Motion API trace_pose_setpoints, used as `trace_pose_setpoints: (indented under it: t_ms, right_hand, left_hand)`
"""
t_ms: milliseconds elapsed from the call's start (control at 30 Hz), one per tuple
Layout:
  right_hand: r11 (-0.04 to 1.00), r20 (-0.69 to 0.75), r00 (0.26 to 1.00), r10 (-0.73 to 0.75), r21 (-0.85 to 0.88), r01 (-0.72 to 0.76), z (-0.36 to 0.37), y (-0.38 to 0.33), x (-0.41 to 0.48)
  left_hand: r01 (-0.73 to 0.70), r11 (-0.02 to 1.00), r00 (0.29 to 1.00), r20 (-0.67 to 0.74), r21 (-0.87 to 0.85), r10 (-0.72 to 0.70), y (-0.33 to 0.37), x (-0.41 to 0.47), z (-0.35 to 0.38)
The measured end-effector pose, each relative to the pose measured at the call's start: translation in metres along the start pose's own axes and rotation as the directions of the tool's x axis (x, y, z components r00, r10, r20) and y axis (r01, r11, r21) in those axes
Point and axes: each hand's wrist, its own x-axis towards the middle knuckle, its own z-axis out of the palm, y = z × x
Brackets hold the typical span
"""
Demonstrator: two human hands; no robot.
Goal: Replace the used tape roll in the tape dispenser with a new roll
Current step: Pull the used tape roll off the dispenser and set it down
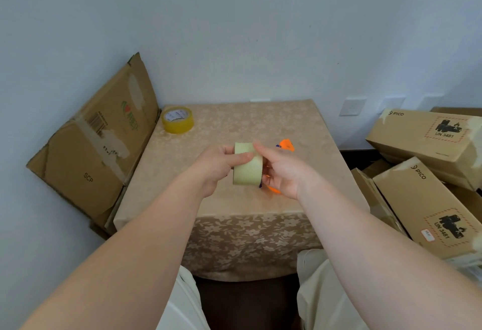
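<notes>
Above the middle of the table, a pale yellowish tape roll (247, 166) stands on edge between both hands. My left hand (219, 166) grips its left side with the thumb across the outer face. My right hand (280, 171) holds its right side, forefinger stretched over the top. An orange tape dispenser (286, 145) shows behind and under my right hand, mostly hidden; whether the roll sits in it I cannot tell. A second, deeper yellow tape roll (178, 120) lies flat at the table's far left corner.
The small table (227, 199) has a beige flowered cloth. A flattened cardboard box (99, 141) leans against the wall at the left. Stacked brown PICO cartons (430, 194) crowd the right side. My knees sit below the table's front edge.
</notes>
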Motion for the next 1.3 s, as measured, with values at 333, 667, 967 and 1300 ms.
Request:
trace_pose_setpoints:
  t_ms: [333,667,967,1300]
  right_hand:
    - [0.988,0.003,0.991,-0.13,-0.087,0.13,0.004,0.0,-0.004]
    - [0.983,-0.131,0.976,-0.173,-0.078,0.164,0.001,-0.012,0.021]
    - [0.895,-0.327,0.879,-0.347,-0.395,0.207,-0.044,-0.044,0.115]
    - [0.469,-0.384,0.768,-0.512,-0.875,-0.125,-0.111,-0.066,0.232]
  left_hand:
    - [0.005,0.999,0.989,-0.149,-0.054,-0.013,0.001,0.001,0.008]
    - [-0.031,0.999,0.993,-0.112,0.011,0.032,0.016,0.018,0.011]
    - [0.046,0.993,0.966,-0.257,0.108,-0.017,0.019,0.119,0.005]
    - [0.063,0.984,0.985,-0.169,0.168,-0.034,0.027,0.237,0.031]
